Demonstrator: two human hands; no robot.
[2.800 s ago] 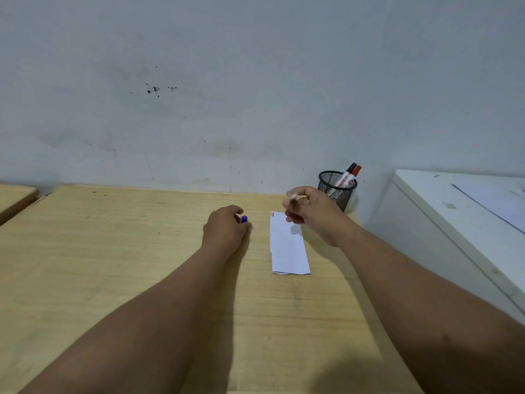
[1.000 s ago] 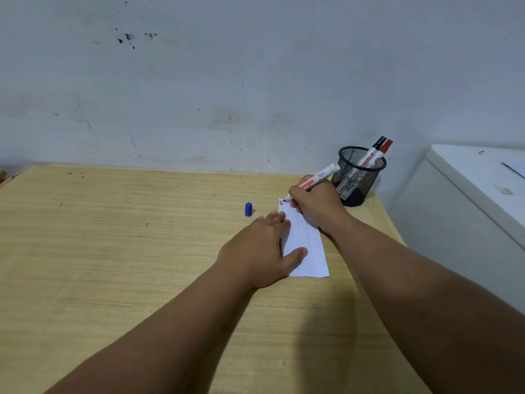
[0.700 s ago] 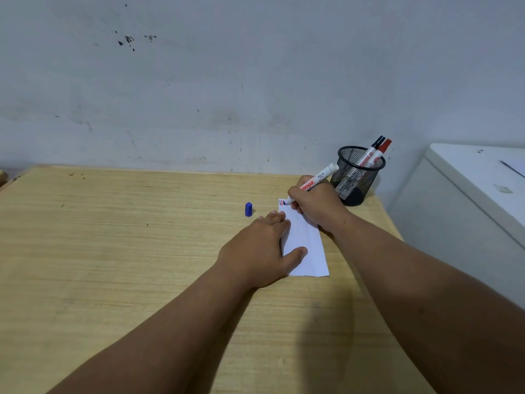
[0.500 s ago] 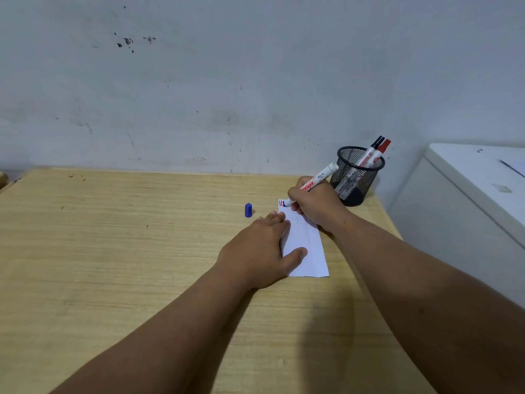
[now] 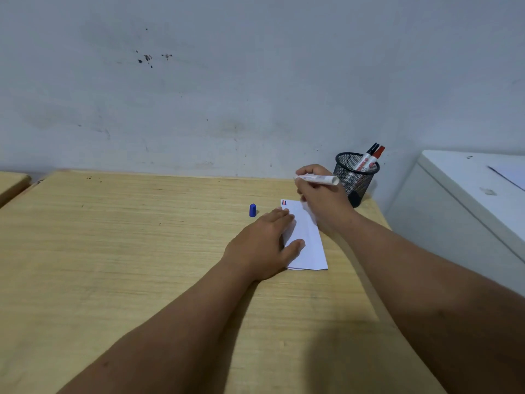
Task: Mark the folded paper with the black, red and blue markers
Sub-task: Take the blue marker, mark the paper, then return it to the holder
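Observation:
A folded white paper [image 5: 308,243] lies on the wooden table [image 5: 113,251], with short red and blue marks [image 5: 283,203] at its far left corner. My left hand [image 5: 262,247] rests flat on the paper's left edge. My right hand [image 5: 321,194] hovers over the paper's far end, holding the uncapped blue marker [image 5: 321,179] nearly level above the sheet. Its blue cap [image 5: 252,210] stands on the table left of the paper. The black marker [image 5: 370,152] and red marker [image 5: 377,155] stand in a black mesh cup [image 5: 356,177].
The mesh cup stands at the table's far right corner, close behind my right hand. A white cabinet [image 5: 468,200] stands right of the table. A grey wall [image 5: 227,95] rises behind. Another wooden surface [image 5: 11,183] shows at the far left.
My right hand has lifted the marker's tip off the paper's corner and turned the marker level. My left hand stays flat on the paper.

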